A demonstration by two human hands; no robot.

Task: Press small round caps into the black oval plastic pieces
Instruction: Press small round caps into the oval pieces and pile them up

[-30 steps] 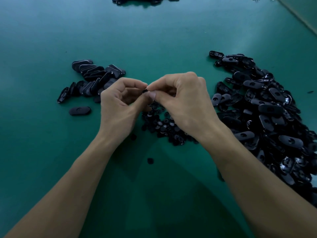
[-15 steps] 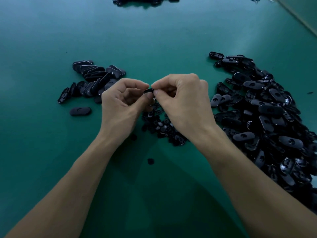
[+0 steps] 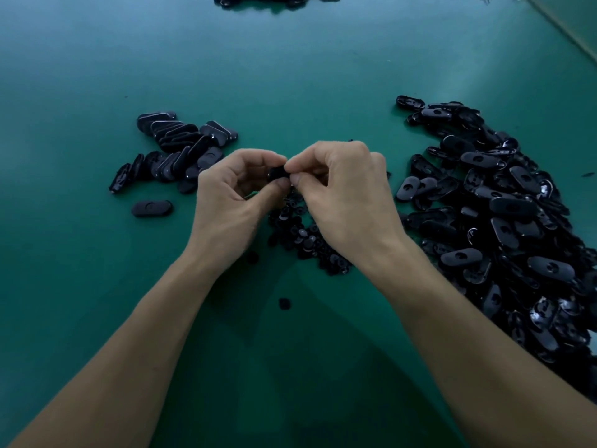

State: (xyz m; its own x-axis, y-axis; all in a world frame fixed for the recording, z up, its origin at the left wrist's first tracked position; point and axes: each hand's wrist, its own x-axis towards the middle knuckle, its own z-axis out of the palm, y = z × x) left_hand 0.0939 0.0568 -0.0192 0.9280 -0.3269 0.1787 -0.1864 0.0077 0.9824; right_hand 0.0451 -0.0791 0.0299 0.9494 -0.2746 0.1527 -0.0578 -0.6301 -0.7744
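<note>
Black piece (image 3: 277, 173) now shows more, pinched between left hand (image 3: 232, 202) and right hand (image 3: 347, 202)

Green tabletop (image 3: 97, 76); pale strip (image 3: 568, 30), perhaps its edge

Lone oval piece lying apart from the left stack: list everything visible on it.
The lone oval piece is black, with the look of matte plastic, elongated with rounded ends. It lies flat on the green table, its long axis roughly left to right. A faint round feature shows near its middle; whether a cap sits there cannot be told. It lies just nearer the camera than the left stack and apart from it, left of the left hand. Only the table touches it.
</note>
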